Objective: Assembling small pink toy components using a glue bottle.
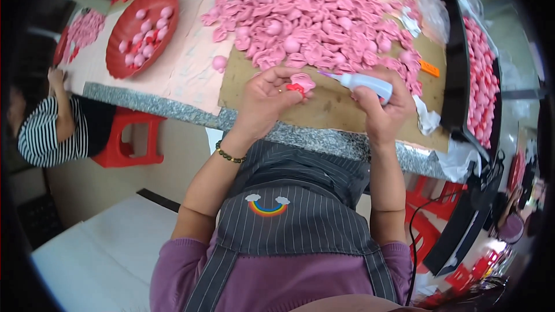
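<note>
Between the fingertips of my left hand [263, 101] is a small pink piece [303, 80] with a red bow-like part [295, 88] on it. My right hand [388, 104] is closed round a translucent squeeze bottle [370, 85], tilted so its thin purple nozzle [329, 74] points left toward the pink piece. A small gap separates the nozzle tip from the piece. Both hands are above a brown board [324, 117] at the table's near edge. Behind them lies a big heap of pink ruffled pieces [324, 17], with round pink balls among them.
A red oval tray [115, 66] with pink balls stands at left. One pink ball [219, 63] lies beside the board. At right are an orange strip [429, 69], crumpled white tissue [428, 120] and a bin of pink and red pieces [481, 81]. Another person [55, 124] sits at far left.
</note>
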Available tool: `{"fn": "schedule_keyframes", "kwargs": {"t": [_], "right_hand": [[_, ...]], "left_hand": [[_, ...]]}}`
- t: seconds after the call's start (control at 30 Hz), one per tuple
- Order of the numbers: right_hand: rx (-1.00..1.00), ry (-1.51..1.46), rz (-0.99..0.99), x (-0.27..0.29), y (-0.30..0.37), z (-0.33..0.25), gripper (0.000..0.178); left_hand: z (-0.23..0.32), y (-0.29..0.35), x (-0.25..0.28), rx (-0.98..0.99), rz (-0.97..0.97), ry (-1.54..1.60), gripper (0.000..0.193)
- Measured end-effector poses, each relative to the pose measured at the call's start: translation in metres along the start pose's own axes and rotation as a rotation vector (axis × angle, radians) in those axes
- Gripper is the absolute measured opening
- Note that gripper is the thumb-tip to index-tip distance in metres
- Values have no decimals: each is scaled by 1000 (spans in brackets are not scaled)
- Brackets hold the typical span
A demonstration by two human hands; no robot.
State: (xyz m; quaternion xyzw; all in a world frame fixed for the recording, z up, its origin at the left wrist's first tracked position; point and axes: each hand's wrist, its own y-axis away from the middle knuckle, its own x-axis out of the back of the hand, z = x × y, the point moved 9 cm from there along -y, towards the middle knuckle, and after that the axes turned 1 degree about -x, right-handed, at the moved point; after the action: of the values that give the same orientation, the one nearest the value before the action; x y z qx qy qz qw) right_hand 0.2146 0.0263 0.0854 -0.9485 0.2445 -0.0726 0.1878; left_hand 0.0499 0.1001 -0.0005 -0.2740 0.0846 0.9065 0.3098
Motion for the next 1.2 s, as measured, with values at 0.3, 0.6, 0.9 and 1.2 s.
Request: {"fn": "schedule_keyframes", "kwargs": {"t": [0.3,0.6,0.9,1.2], "right_hand": [[237,-63,-60,-11,5,-8,17],[243,7,-93,-17,6,-9,17],[256,63,-125,-20,8,-10,18],[214,106,-150,-23,9,-9,18]], "left_hand": [[1,1,0,46,-19,33,41],[2,1,0,70,-33,-14,37],[2,2,-2,34,-56,-47,37],[4,1,-4,29,-54,-42,36]]}}
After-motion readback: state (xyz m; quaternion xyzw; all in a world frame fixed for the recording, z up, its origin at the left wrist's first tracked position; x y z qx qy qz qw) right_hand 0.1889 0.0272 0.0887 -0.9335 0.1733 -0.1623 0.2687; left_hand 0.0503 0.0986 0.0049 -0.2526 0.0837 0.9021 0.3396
